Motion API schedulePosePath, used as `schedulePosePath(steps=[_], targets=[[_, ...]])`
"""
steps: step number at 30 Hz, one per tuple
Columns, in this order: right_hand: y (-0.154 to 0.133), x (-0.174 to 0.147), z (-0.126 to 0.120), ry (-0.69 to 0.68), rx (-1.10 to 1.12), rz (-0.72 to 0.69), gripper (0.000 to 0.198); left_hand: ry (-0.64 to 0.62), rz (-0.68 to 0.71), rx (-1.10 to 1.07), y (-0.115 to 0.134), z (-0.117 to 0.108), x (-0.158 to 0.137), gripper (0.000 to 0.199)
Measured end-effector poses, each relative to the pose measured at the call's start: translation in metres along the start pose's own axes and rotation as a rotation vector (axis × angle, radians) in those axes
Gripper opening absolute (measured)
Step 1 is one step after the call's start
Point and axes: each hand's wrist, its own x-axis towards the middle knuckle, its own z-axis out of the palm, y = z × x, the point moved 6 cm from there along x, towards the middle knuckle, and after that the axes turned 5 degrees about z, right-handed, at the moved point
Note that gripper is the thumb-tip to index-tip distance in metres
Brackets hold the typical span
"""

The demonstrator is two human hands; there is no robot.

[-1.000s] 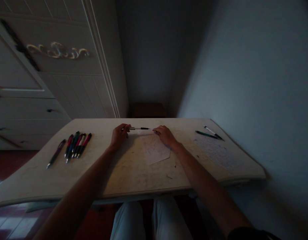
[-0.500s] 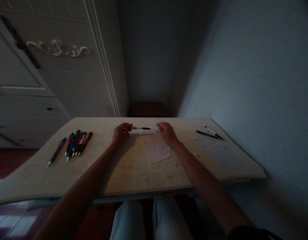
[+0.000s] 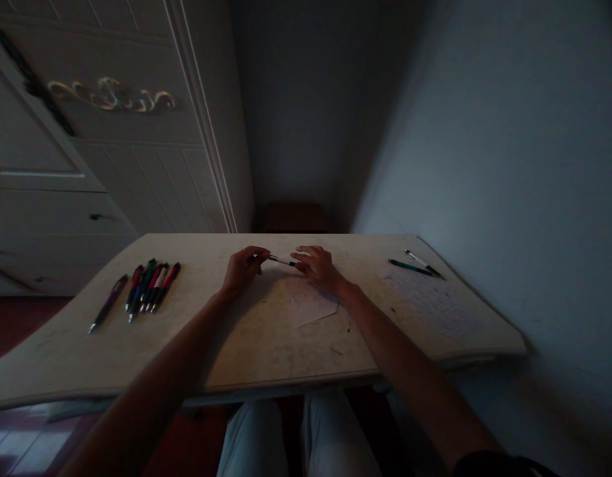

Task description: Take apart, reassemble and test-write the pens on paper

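A slim pen (image 3: 282,261) with a pale barrel and a dark grip end is held level, just above the far middle of the table. My left hand (image 3: 244,270) pinches its left end between thumb and fingers. At the dark right end, my right hand (image 3: 318,268) closes its thumb and fingers on the pen; its tip is hidden by them. Under and in front of my right hand lies a sheet of paper (image 3: 310,306) with faint handwriting, partly covered by that hand.
On the left of the pale table (image 3: 266,351) lie several coloured pens (image 3: 152,288), with a purple and dark pen (image 3: 108,303) apart from them. To the right are a green pen (image 3: 410,267), a white and black pen (image 3: 425,265) and a written sheet (image 3: 430,301). A wall (image 3: 509,165) borders the right side.
My right hand has moved left from beyond the pen's tip onto its dark end. The pen has tilted slightly, right end lower. My left hand has kept its pinch.
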Motion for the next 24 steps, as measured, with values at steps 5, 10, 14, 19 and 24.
schedulePosePath(steps=[5,10,14,19,24], targets=[[-0.012,0.003,0.002,-0.029,-0.039,0.005,0.025,0.04,0.032,-0.013,0.005,0.0,-0.001,0.022],[-0.014,0.004,-0.012,0.067,-0.079,0.079,0.016,0.011,-0.016,0.006,0.01,0.002,-0.003,0.024],[-0.019,0.004,-0.017,0.082,-0.1,0.09,0.012,-0.016,-0.032,0.108,0.014,0.004,-0.005,0.033],[-0.026,0.004,-0.017,0.097,-0.121,0.084,0.011,0.042,-0.012,0.174,0.01,0.0,-0.005,0.04],[-0.02,0.004,-0.017,0.131,-0.111,0.106,0.015,0.02,0.037,-0.057,0.013,0.003,-0.005,0.041]])
